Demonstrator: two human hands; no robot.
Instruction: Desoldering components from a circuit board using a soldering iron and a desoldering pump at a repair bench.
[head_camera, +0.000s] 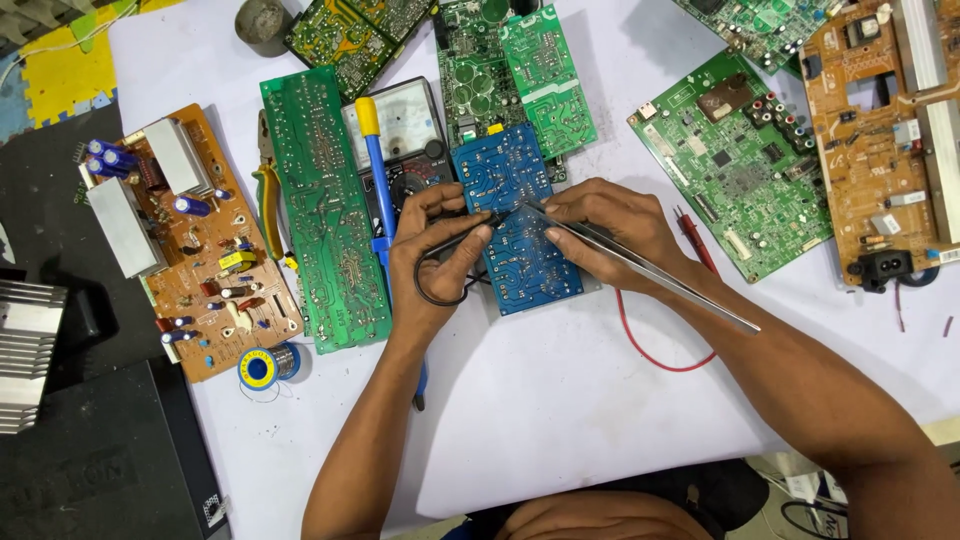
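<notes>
A blue circuit board (512, 215) lies solder side up in the middle of the white table (560, 400). My left hand (435, 255) grips a black probe with a looping black lead, its tip on the board. My right hand (610, 235) holds long metal tweezers (650, 272), whose points meet the board next to the probe tip. Both hands rest on the blue board's edges.
A long green board (322, 205), a blue-handled tool with a yellow tip (375, 175) and an analog meter (405, 125) lie left of my hands. A brown board (200, 250), solder spool (262, 368), several green boards (740, 165) and a red lead (650, 350) surround them.
</notes>
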